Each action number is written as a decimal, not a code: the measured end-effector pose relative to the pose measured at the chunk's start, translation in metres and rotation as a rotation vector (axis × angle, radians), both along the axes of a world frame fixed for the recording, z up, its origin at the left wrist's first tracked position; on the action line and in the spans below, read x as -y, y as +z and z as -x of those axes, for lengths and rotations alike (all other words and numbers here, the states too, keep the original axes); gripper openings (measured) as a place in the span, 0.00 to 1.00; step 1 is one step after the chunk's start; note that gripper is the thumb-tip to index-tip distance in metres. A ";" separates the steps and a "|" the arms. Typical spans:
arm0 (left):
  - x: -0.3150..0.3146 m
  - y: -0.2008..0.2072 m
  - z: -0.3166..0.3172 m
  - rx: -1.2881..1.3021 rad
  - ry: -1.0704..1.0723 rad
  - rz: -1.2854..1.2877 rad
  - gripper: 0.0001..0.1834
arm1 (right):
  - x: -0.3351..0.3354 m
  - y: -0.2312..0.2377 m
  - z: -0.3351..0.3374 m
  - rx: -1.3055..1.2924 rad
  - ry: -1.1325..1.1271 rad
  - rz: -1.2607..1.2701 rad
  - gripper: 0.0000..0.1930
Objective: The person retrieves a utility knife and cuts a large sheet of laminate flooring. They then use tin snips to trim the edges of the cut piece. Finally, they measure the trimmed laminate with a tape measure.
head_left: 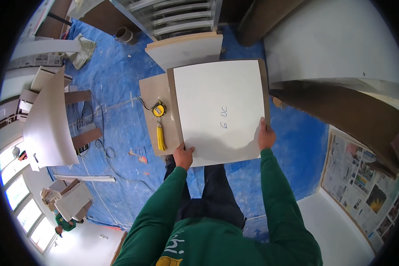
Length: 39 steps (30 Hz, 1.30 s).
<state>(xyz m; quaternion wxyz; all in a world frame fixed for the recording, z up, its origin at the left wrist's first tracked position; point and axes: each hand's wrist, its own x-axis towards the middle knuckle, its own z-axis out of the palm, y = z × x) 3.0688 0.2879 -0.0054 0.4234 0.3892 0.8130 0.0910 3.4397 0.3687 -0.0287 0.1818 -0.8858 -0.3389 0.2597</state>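
Observation:
A white rectangular panel (215,99) with brown side edges and a short handwritten mark lies in front of me, tilted slightly. My left hand (183,156) is closed on its near left corner, thumb on the white face. My right hand (266,135) grips the right edge near the close corner, thumb on top and the other fingers mostly hidden underneath. Left of the panel, on a brown board (148,99), sit a yellow and black tape measure (158,109) and a yellow utility knife (160,137).
Blue sheeting (119,106) covers the floor. Beyond the panel stand another white board (186,51) and a slatted white frame (181,17). A large white piece (332,44) rises at right. At left are a work table (53,128), a cable (106,150) and a distant person (65,223).

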 end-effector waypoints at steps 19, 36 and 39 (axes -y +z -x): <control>0.007 -0.021 0.002 -0.063 0.049 -0.002 0.24 | -0.024 0.036 -0.012 0.428 0.634 0.320 0.33; 0.109 -0.092 0.047 0.439 0.473 0.067 0.16 | -0.002 -0.004 -0.022 0.416 0.561 0.117 0.44; 0.142 -0.116 0.080 0.809 0.457 0.099 0.12 | -0.006 -0.005 -0.016 0.348 0.649 0.077 0.40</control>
